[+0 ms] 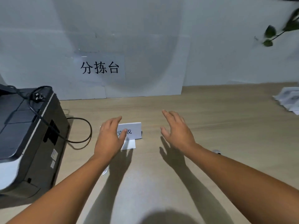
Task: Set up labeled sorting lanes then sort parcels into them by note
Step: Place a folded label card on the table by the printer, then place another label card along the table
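the folded card point(131, 130) standing mid-counter point(210, 110) could be knocked flat if brushed by the left hand point(110, 139), whose relaxed, empty fingers point(115, 121) overlap its left edge, while the right hand point(178, 133) is held wide and empty nearby.

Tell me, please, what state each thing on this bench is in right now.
label card: standing upright on the table, printed side toward the camera.
left hand: open, fingers straight over the card; contact unclear.
right hand: open, holding nothing, apart from the card.
plug: unplugged, lying on the printer.
printer: top closed.
paper stack: lying flat at the table's right.
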Available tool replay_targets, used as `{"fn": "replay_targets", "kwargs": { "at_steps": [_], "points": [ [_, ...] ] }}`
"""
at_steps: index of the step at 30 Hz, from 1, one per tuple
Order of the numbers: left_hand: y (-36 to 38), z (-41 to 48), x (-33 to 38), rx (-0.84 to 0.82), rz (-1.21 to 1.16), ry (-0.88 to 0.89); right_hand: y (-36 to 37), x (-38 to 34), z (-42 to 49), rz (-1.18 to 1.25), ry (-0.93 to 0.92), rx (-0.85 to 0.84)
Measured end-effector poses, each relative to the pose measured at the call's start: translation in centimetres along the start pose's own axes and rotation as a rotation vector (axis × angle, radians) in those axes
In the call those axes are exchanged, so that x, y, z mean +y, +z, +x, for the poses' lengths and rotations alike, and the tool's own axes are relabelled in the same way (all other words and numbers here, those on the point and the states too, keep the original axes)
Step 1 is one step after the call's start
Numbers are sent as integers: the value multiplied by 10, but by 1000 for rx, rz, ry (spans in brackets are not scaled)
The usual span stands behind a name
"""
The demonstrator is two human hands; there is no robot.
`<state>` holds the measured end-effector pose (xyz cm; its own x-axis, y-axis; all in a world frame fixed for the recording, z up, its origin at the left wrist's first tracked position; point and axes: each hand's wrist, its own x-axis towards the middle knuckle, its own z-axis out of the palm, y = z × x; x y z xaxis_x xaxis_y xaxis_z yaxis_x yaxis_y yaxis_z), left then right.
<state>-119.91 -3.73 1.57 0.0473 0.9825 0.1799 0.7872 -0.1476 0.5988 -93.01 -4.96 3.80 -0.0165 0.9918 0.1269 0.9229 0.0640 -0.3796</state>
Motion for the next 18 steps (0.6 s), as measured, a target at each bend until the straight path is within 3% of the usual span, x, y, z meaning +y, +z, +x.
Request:
{"fn": "replay_targets", "kwargs": {
  "at_steps": [5,18],
  "points": [
    [23,-26,127,-209,180,96,-96,77,-75,-159,103,-58],
    [156,-174,528,-343,138,567,-356,333,-375,-227,438,160]
  ]
}}
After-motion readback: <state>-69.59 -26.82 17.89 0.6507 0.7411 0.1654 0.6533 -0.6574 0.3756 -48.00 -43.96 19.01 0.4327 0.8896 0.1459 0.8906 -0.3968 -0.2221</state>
